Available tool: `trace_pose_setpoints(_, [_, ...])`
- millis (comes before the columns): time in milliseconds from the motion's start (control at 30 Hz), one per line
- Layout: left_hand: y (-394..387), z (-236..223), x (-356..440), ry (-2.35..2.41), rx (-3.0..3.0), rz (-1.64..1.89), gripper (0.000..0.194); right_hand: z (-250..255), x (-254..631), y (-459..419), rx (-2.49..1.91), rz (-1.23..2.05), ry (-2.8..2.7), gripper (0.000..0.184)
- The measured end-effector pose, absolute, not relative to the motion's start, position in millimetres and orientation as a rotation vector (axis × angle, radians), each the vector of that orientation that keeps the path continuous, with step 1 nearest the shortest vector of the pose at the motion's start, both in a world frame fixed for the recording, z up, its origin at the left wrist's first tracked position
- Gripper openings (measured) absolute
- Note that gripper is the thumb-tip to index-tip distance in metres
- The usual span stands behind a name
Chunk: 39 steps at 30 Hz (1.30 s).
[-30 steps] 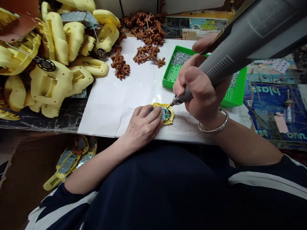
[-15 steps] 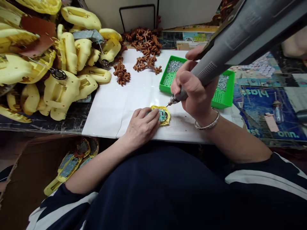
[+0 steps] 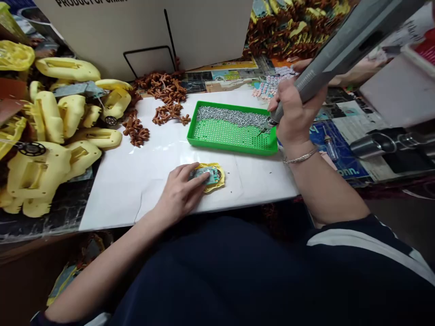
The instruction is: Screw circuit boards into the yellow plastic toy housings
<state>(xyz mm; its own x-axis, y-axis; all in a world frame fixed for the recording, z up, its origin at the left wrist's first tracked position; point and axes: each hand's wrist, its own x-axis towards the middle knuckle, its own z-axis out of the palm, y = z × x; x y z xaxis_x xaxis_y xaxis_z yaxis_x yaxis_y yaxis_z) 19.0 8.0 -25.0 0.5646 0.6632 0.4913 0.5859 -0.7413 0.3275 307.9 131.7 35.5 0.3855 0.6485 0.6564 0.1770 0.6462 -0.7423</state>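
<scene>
My left hand [image 3: 179, 191] holds a small yellow plastic shell [image 3: 220, 184] down on the white work surface, its fingers over the left part. A green circuit board [image 3: 212, 175] lies inside the shell, partly hidden by those fingers. My right hand [image 3: 295, 111] is closed round a grey electric screwdriver [image 3: 328, 63]. Its bit points down over the right end of a green perforated tray [image 3: 234, 148]; whether it touches a screw I cannot tell. Small silver screws [image 3: 231, 117] are heaped along the tray's far side.
Yellow plastic body shells [image 3: 41, 167] pile up at the left. Brown branch-shaped pieces [image 3: 166, 88] lie behind the white sheet [image 3: 115, 181]. A large white box [image 3: 146, 27] stands at the back. A clear-handled screwdriver [image 3: 329, 147] and a shiny metal object [image 3: 370, 147] are at the right.
The screwdriver tip has lifted away from the circuit board and moved right and back to the screw tray. My left hand stays on the shell. The view has shifted with my head.
</scene>
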Motion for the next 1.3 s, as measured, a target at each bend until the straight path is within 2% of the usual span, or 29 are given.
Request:
trace_pose_setpoints(233, [14.6, -26.1, 66.4, 1.034, 2.723, 0.904, 0.03, 18.5, 322.8, 149.0, -0.885, 0.434, -1.16, 0.065])
trace_pose_setpoints(433, [13.1, -26.9, 66.2, 1.019, 2.713, 0.983, 0.029, 4.0, 339.4, 156.5, -1.037, 0.249, -1.279, 0.066])
trace_pose_setpoints(600, [13.5, -27.3, 67.8, 1.02, 2.703, 0.986, 0.031, 8.1, 343.6, 147.8, -1.353, 0.111, -1.68, 0.071])
trace_pose_setpoints(733, [13.5, -28.0, 67.1, 1.017, 2.709, 0.997, 0.031, 7.3, 346.6, 147.8, -1.422, 0.076, -1.822, 0.072])
trace_pose_setpoints(900, [14.3, -28.4, 66.7, 1.001, 2.69, 0.986, 0.031, 3.5, 350.9, 152.1, -1.315, 0.057, -1.676, 0.069])
trace_pose_setpoints(1033, [16.2, -28.7, 64.9, 0.98, 2.661, 0.951, 0.034, 22.3, 342.9, 145.7, -1.204, 0.098, -1.52, 0.056])
trace_pose_setpoints(1133, [17.0, -27.2, 56.4, 0.961, 2.627, 0.936, 0.04, 45.9, 320.0, 134.4, -0.96, 0.207, -1.32, 0.039])
trace_pose_setpoints(1233, [17.1, -25.4, 41.6, 0.947, 2.59, 0.914, 0.049, 64.2, 283.4, 113.4, -0.63, 0.248, -1.176, 0.038])
trace_pose_setpoints(1300, [17.1, -25.5, 32.3, 0.935, 2.56, 0.882, 0.05, 70.5, 256.7, 92.5, -0.56, 0.394, -1.203, 0.037])
